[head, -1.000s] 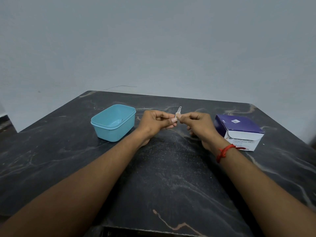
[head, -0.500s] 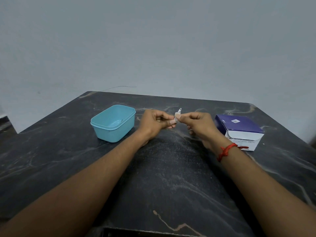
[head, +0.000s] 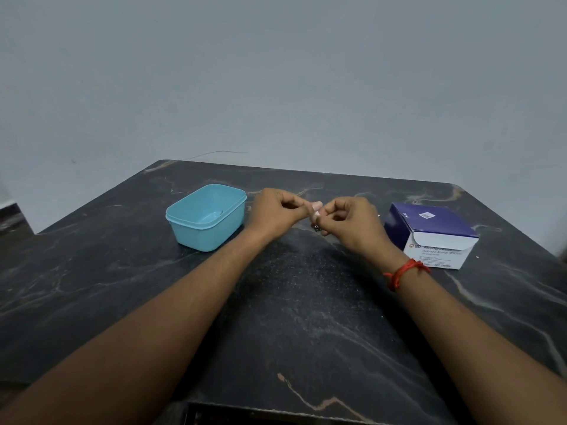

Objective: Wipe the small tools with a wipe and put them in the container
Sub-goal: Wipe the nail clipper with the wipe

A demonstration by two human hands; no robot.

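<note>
Hands [head: 277, 214] [head: 349, 222] are pinched together over mid-table: small tool [head: 316, 227] is gripped by right fingertips, wipe [head: 316, 207] by left, likely for rubbing. Container [head: 206, 216], at nine o'clock, is kept open for drop-off.

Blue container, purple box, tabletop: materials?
Blue container: looks like moulded plastic, satin, with rounded corners and a stepped rim. Purple box: printed cardboard, matte, with a folded flap and a white front that carries text. Tabletop: dark stone or a stone-look laminate, with pale veins and a dull sheen; which one is unclear.
</note>
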